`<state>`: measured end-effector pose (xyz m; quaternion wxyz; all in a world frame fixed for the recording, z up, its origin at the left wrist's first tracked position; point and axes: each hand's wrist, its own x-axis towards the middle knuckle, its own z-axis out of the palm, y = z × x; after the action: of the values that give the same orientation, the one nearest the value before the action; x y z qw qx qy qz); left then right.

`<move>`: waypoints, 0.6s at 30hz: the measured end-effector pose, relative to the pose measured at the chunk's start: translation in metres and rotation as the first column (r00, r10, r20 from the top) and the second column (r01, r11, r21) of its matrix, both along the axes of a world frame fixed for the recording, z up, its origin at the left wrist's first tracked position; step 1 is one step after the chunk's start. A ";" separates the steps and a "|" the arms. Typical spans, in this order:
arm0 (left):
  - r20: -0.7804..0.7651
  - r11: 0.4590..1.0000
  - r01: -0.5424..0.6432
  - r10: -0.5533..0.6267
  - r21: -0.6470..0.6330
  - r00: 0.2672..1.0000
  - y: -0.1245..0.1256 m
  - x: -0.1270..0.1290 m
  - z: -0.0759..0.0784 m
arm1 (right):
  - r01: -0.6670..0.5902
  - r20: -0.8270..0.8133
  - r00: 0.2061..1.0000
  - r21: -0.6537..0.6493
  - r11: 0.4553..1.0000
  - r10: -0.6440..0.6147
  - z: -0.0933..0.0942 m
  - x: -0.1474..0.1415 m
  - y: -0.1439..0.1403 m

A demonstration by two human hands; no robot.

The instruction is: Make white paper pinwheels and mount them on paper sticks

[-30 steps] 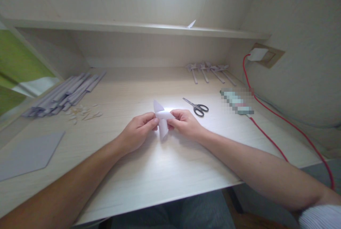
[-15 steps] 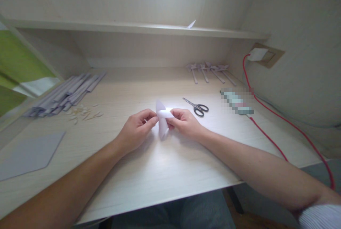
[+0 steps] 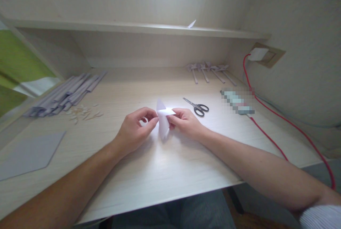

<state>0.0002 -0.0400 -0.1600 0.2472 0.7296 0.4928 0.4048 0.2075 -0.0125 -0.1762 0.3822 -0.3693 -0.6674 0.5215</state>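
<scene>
A white paper pinwheel (image 3: 163, 122) with pointed blades is held upright between my two hands, over the middle of the desk. My left hand (image 3: 137, 126) pinches it at its left side with thumb and forefinger. From the right, my right hand (image 3: 184, 121) has its fingertips closed on the paper, partly hidden behind a blade. Just beyond that hand lies a pair of scissors (image 3: 197, 107) with black handles, its blades pointing away to the left.
Rolled paper sticks (image 3: 71, 92) are piled at the left, beside small pale scraps (image 3: 82, 112) and a flat paper sheet (image 3: 32, 154). Several pinwheels on sticks (image 3: 207, 69) lie at the back right. A phone-like blurred item (image 3: 237, 101) and a red cable (image 3: 290, 126) lie at right.
The pinwheel has turned slightly in my fingers, and its right blade now points outward. Both hands stay in nearly the same place.
</scene>
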 end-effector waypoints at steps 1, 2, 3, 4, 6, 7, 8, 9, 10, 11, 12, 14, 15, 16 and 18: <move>-0.011 1.000 -0.003 0.003 0.011 1.000 -0.001 0.000 0.000 | -0.001 -0.002 1.000 0.000 1.000 0.001 0.000 0.000 0.000; -0.022 1.000 -0.004 0.005 0.022 1.000 -0.001 0.000 0.000 | -0.002 -0.004 1.000 0.000 1.000 0.002 -0.001 0.000 0.000; -0.032 0.999 -0.004 0.005 0.033 0.999 -0.001 0.000 0.000 | -0.003 -0.005 1.000 0.002 1.000 0.003 -0.001 0.001 0.000; -0.041 0.999 -0.002 0.004 0.042 0.999 -0.002 0.000 0.000 | -0.004 -0.007 1.000 0.004 1.000 0.004 -0.001 0.001 0.001; -0.049 0.999 0.005 -0.003 0.053 0.999 -0.002 0.000 0.000 | -0.006 -0.010 1.000 0.006 1.000 0.006 -0.002 0.001 0.001; -0.049 0.998 0.007 -0.004 0.055 0.999 -0.002 0.000 0.000 | -0.007 -0.011 1.000 0.007 1.000 0.008 -0.003 0.001 0.001; -0.046 0.999 0.008 -0.005 0.054 0.999 -0.002 0.000 0.000 | -0.009 -0.011 1.000 0.006 1.000 0.009 -0.003 0.002 0.001; -0.044 0.999 0.010 -0.008 0.050 0.999 -0.002 0.000 0.001 | -0.010 -0.012 1.000 0.005 1.000 0.010 -0.004 0.002 0.002; -0.042 0.999 0.014 -0.012 0.046 0.999 -0.002 0.001 0.001 | -0.011 -0.012 1.000 0.005 1.000 0.011 -0.005 0.001 0.002; -0.042 0.999 0.021 -0.020 0.041 0.999 -0.002 0.001 0.001 | -0.013 -0.012 1.000 0.006 1.000 0.013 -0.006 0.001 0.003; -0.042 0.999 0.030 -0.029 0.037 0.999 -0.002 0.001 0.002 | -0.015 -0.013 1.000 0.006 1.000 0.015 -0.007 0.001 0.004; -0.044 0.999 0.047 -0.046 0.027 0.998 -0.001 0.001 0.001 | -0.020 -0.016 1.000 0.004 1.000 0.020 -0.008 0.001 0.004; -0.045 0.998 0.051 -0.050 0.022 0.998 -0.001 0.001 0.001 | -0.023 -0.018 1.000 0.002 1.000 0.023 -0.008 0.001 0.004; -0.045 0.998 0.052 -0.051 0.017 0.998 -0.001 0.000 0.001 | -0.024 -0.020 1.000 0.000 1.000 0.024 -0.008 0.001 0.004; -0.046 0.998 0.054 -0.053 0.015 0.998 -0.001 0.000 0.000 | -0.024 -0.021 0.999 0.000 1.000 0.024 -0.005 0.001 0.003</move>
<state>0.0002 -0.0409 -0.1604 0.2408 0.7535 0.4754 0.3851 0.2085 -0.0095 -0.1816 0.3829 -0.3556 -0.6678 0.5301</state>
